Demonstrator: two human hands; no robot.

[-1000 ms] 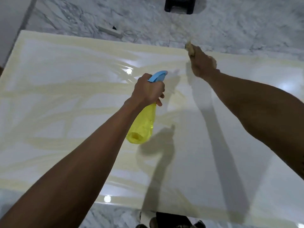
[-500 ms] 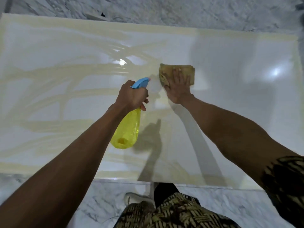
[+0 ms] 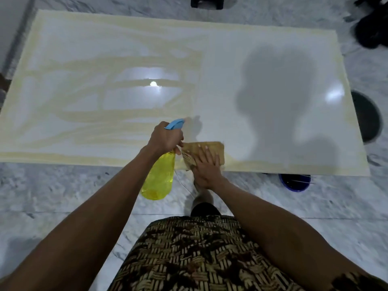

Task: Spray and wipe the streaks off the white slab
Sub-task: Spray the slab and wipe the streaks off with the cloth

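The white slab [image 3: 262, 59] lies flat across the marble floor. Its left half is covered in yellowish streaks [image 3: 88, 120]; its right half looks plain white. My left hand [image 3: 165, 138] grips the neck of a yellow spray bottle [image 3: 159, 177] with a blue trigger head, held over the slab's near edge. My right hand [image 3: 206, 166] lies flat with straight fingers on a tan cloth [image 3: 214, 149], pressing it onto the slab at the near edge, right beside the bottle.
Grey-veined marble floor [image 3: 63, 196] surrounds the slab. A blue tub [image 3: 294, 182] peeks out under the near right edge. A dark round object [image 3: 367, 116] sits past the right edge, and black items stand at the far side [image 3: 206, 2] and far right [image 3: 371, 28].
My right hand has dragged the cloth from the slab's far edge down to its near edge. The left hand kept the bottle and drew back with it. My view pulled back.
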